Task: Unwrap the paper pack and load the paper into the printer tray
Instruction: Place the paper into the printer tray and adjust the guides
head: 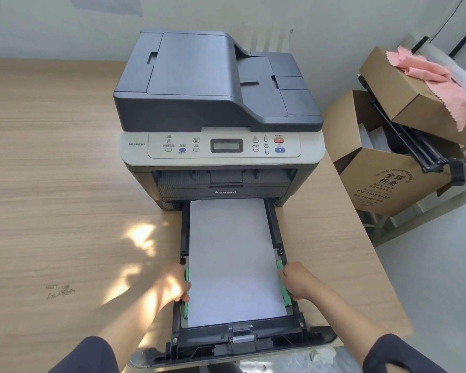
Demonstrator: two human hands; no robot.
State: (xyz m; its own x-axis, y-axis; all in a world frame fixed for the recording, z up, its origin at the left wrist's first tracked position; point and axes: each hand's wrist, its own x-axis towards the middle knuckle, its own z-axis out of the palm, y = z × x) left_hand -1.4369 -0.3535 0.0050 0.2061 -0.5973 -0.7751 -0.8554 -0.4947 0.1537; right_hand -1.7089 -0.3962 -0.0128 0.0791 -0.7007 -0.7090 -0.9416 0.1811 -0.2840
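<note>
A dark grey and beige printer [215, 109] stands on a wooden table. Its black paper tray [277, 232] is pulled out toward me and holds a flat stack of white paper [232, 259]. My left hand [172, 284] grips the tray's left side at the green paper guide [186, 294]. On the opposite side, my right hand [296, 281] is closed around the right green guide [283, 284]. No paper wrapper is in view.
The wooden table [51, 184] stretches wide to the left of the printer. Right of the table stand two open cardboard boxes [388, 184], the upper one [409, 87] holding a pink cloth [436, 76]. A black metal frame [414, 141] leans between them.
</note>
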